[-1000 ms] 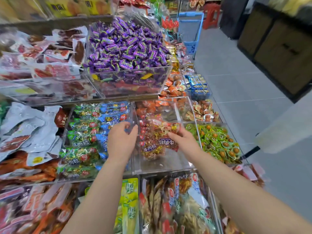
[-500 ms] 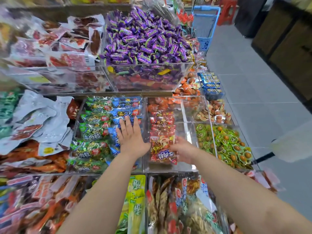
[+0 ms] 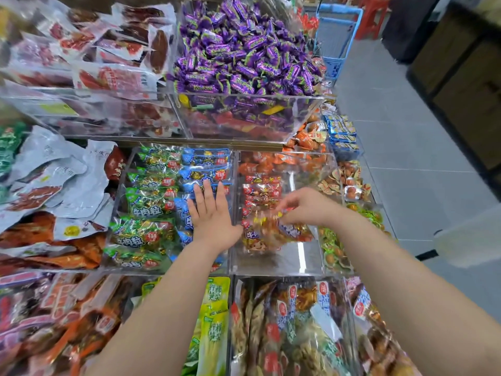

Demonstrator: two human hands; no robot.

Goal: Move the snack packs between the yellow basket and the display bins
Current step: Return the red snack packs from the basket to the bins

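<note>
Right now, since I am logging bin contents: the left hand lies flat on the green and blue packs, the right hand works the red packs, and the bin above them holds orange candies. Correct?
Not quite. In the head view the upper bin holds purple candies, not orange. The left hand does lie flat on the green and blue packs, and the right hand is at the red packs.

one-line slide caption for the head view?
Left hand flat on blue snack packs; right hand over red packs in the clear bin.
</note>
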